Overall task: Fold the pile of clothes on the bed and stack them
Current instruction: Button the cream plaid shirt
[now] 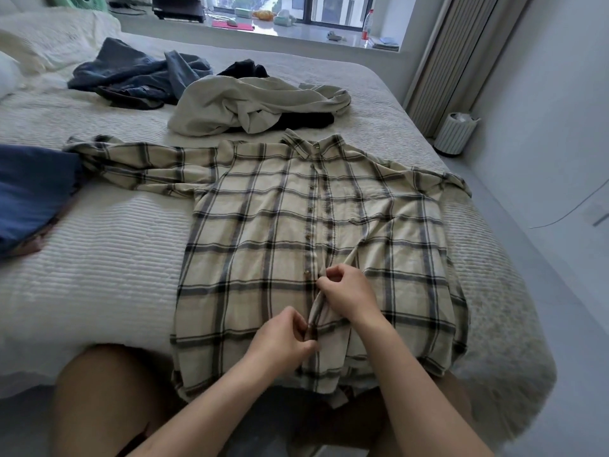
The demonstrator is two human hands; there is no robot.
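**Both hands at the plaid shirt's button placket**

A plaid shirt [296,232] lies spread front-up on the bed [108,258], its hem hanging over the near edge. The left hand [283,338] pinches the placket low down; the right hand [346,291] pinches the fabric edge just above it. Beyond the collar lie a cream garment [250,103] and crumpled jeans [131,74]; a folded blue garment [29,189] sits at left.
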